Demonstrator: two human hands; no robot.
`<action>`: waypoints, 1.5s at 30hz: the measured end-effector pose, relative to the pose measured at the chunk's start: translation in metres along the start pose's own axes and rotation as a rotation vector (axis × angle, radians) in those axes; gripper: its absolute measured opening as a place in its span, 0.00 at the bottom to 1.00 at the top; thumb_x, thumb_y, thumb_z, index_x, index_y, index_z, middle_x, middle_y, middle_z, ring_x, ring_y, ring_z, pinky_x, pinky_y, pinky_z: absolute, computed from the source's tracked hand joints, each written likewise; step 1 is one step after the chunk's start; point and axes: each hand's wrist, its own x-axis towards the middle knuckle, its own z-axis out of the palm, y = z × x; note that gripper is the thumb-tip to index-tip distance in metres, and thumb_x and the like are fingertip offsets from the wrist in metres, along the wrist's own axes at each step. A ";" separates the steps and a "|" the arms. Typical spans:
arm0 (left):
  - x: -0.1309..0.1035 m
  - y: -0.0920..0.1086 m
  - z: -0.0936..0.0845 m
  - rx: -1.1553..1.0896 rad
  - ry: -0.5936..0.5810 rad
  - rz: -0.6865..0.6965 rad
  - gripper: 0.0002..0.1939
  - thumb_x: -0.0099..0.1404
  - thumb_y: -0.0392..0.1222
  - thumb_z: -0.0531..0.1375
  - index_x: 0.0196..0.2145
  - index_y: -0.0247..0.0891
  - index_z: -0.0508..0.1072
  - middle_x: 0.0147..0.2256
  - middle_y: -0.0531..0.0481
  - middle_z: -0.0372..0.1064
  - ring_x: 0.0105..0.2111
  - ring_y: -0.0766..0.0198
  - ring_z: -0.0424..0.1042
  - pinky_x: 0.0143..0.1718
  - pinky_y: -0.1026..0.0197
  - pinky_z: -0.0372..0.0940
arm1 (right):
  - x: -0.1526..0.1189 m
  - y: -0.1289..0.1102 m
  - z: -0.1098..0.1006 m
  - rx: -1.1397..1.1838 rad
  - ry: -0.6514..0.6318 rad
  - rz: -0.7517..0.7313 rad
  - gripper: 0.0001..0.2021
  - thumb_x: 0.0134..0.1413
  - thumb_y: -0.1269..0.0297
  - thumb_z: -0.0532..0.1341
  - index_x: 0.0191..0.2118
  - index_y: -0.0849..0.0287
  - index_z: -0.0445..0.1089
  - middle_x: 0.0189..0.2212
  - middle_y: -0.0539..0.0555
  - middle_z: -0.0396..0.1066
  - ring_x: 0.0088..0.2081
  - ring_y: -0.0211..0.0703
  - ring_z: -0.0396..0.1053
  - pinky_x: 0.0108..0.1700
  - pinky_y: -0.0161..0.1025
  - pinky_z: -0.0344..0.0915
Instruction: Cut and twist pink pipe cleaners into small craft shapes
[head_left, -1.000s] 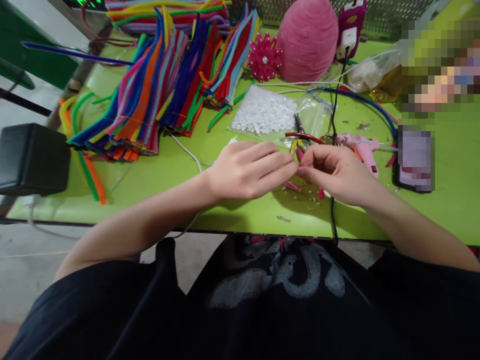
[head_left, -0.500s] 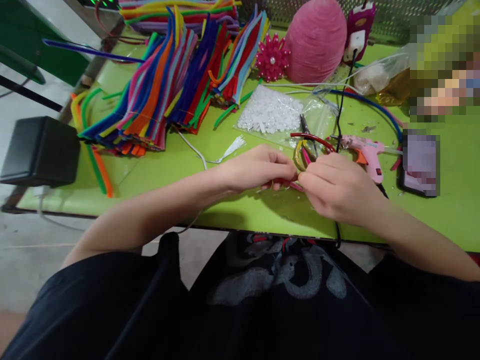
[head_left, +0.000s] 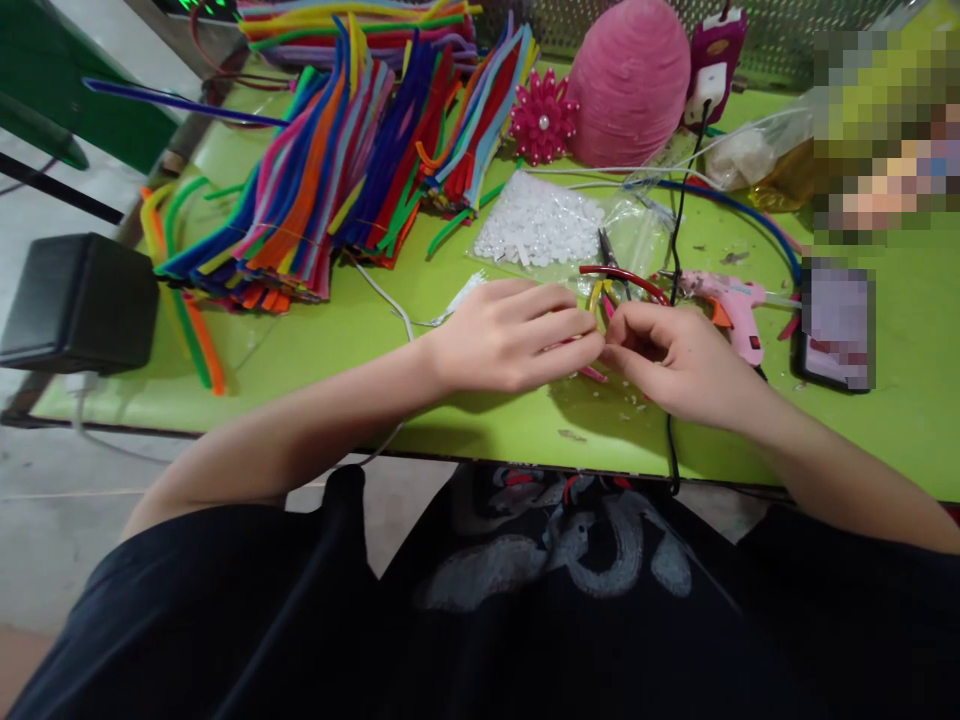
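Observation:
My left hand (head_left: 517,335) is closed, back upward, its fingertips meeting my right hand over the front of the table. A sliver of red or pink shows beneath its fingers; most of it is hidden. My right hand (head_left: 671,358) pinches thumb against forefinger at the same spot, and whatever is between them is too small to name. Under the hands a pink piece (head_left: 592,374) pokes out on the tabletop. Just beyond the fingertips lie pliers (head_left: 622,279) with red handles, plus yellow and pink handle-like parts partly covered by my hands.
Bundles of coloured pipe cleaners (head_left: 289,220) fill the back left. A bag of white beads (head_left: 536,225) lies mid-table, before a pink fuzzy dome (head_left: 630,85) and a pink flower (head_left: 544,118). Rightward are a pink glue gun (head_left: 739,315), a black cable (head_left: 679,220) and a phone (head_left: 836,325).
My left hand has turned its back upward and spread over the held spot. My right hand has rolled open a little, so its thumb and forefinger pinch now shows.

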 end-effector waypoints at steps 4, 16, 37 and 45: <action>0.001 0.005 0.002 -0.093 -0.079 -0.146 0.12 0.77 0.47 0.55 0.41 0.46 0.78 0.41 0.49 0.82 0.40 0.58 0.80 0.33 0.57 0.65 | -0.001 0.001 -0.001 0.073 -0.012 0.021 0.11 0.61 0.63 0.63 0.29 0.57 0.64 0.19 0.45 0.62 0.22 0.34 0.57 0.25 0.36 0.52; 0.019 0.014 0.003 -1.544 -0.264 -1.094 0.10 0.61 0.34 0.57 0.23 0.38 0.70 0.18 0.51 0.65 0.15 0.70 0.58 0.13 0.65 0.50 | -0.003 0.004 0.006 -0.776 0.100 -0.742 0.17 0.72 0.75 0.53 0.30 0.55 0.68 0.24 0.52 0.66 0.31 0.44 0.60 0.36 0.45 0.53; 0.004 0.024 0.011 -0.697 0.075 -0.688 0.06 0.66 0.39 0.60 0.33 0.38 0.75 0.27 0.52 0.73 0.26 0.69 0.67 0.29 0.64 0.59 | 0.007 0.025 0.009 -0.519 0.198 -0.630 0.10 0.67 0.72 0.58 0.31 0.58 0.64 0.26 0.51 0.67 0.29 0.40 0.62 0.33 0.40 0.58; 0.013 0.016 0.006 -1.551 -0.200 -1.183 0.11 0.65 0.32 0.60 0.24 0.36 0.71 0.19 0.54 0.64 0.17 0.73 0.60 0.15 0.70 0.54 | 0.004 0.014 0.004 -1.024 0.280 -1.027 0.15 0.72 0.75 0.58 0.31 0.57 0.70 0.27 0.50 0.70 0.32 0.40 0.62 0.37 0.40 0.62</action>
